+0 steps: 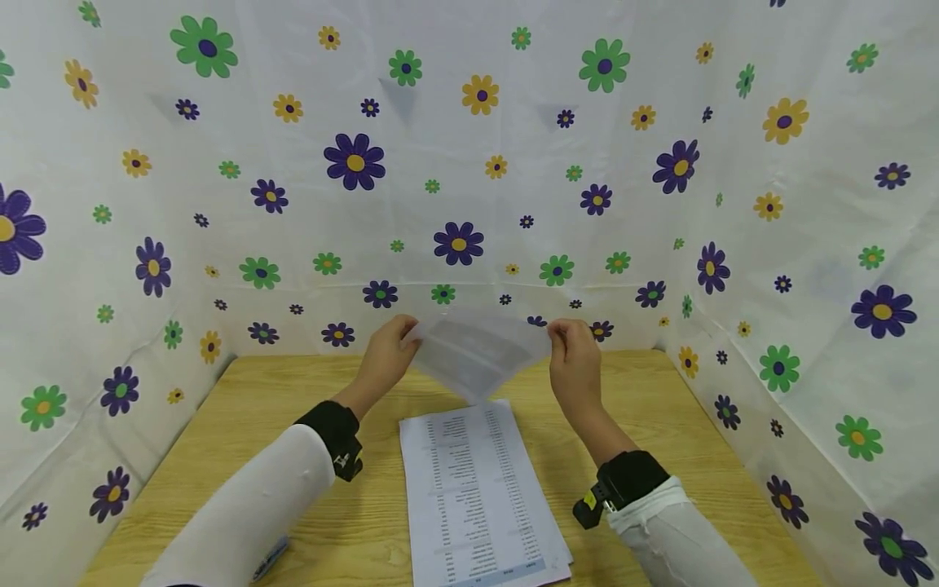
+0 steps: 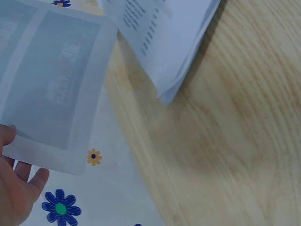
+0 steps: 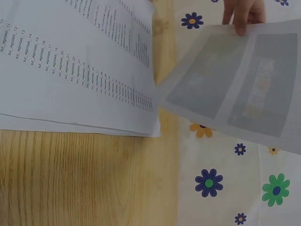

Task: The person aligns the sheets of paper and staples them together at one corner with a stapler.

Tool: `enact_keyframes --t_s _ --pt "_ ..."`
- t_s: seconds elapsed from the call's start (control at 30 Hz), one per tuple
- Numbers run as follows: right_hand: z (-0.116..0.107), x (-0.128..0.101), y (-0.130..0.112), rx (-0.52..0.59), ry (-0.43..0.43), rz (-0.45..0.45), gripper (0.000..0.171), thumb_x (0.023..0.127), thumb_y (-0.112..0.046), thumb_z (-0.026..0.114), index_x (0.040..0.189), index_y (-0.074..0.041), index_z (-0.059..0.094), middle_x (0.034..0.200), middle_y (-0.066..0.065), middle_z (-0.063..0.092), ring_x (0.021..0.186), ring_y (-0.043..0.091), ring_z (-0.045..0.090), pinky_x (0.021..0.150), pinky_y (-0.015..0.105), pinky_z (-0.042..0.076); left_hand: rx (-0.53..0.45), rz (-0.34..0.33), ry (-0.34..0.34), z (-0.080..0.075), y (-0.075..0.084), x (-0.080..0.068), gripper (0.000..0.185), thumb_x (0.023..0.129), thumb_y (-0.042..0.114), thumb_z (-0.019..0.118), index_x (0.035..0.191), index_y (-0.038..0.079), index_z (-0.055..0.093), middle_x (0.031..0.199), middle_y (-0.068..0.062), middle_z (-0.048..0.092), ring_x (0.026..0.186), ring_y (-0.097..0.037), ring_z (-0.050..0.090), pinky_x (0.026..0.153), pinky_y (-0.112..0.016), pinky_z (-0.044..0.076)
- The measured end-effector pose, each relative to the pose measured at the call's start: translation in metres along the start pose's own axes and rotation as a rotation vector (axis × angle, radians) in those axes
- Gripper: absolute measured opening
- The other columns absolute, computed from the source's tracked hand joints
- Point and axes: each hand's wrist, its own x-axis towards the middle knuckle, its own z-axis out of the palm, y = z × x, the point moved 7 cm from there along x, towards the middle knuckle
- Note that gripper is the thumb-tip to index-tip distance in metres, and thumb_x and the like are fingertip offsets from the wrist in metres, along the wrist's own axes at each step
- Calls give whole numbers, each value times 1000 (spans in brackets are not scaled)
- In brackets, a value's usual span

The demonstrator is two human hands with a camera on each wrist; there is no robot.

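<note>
At the bottom centre of the frame a stack of printed pages (image 1: pixel 477 497) lies on the wooden table (image 1: pixel 220 440), its rows of small text too fine to read. Above it, mid-frame, my left hand (image 1: pixel 385 355) and right hand (image 1: pixel 575 363) each pinch a top corner of a single sheet (image 1: pixel 480 350), lifted off the stack before the flowered cloth (image 1: pixel 455 163).

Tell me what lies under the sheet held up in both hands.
Below the lifted sheet, pinched by the left hand and right hand, a stack of printed pages lies on the wooden table. The stack's far edge is covered by the sheet.
</note>
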Motion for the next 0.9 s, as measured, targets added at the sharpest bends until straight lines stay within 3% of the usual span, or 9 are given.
enact_keyframes --t_s 0.23,0.4,0.5,0.67,0.77,0.9 --pt "-2 1 -4 6 13 -13 7 104 -6 58 106 0 63 101 13 62 93 24 63 76 35 55 5 69 -58 2 21 5 27 103 11 59 130 13 64 131 -9 67 123 -32 63 106 -52 50" --pt "-4 2 -5 19 32 -28 7 102 -3 61 107 0 63 101 13 63 92 24 64 76 32 55 12 88 -46 -2 27 3 23 104 10 58 126 12 66 127 -8 69 120 -29 65 102 -50 52" --pt "-5 3 -5 57 35 -20 16 100 -4 64 116 0 63 109 14 64 98 25 64 83 34 54 4 84 -26 -5 29 2 19 104 11 58 121 12 67 124 -8 70 116 -28 67 98 -49 55" --pt "-5 2 4 189 20 106 54 98 -10 70 145 -6 45 136 11 54 120 27 55 103 40 47 -46 40 19 -11 32 2 7 105 17 59 105 11 64 110 -9 70 98 -25 65 83 -42 53" --pt "-3 0 12 274 12 209 68 97 -14 72 154 -12 35 144 9 48 128 26 51 111 42 42 -91 16 33 -13 34 2 14 105 19 60 96 9 56 104 -11 67 91 -28 58 76 -42 46" --pt "4 -4 20 343 -34 321 61 97 -18 72 150 -11 43 141 9 53 128 24 53 112 40 43 -193 -15 20 -14 37 0 10 104 17 61 106 7 62 118 -12 69 110 -29 65 93 -48 53"
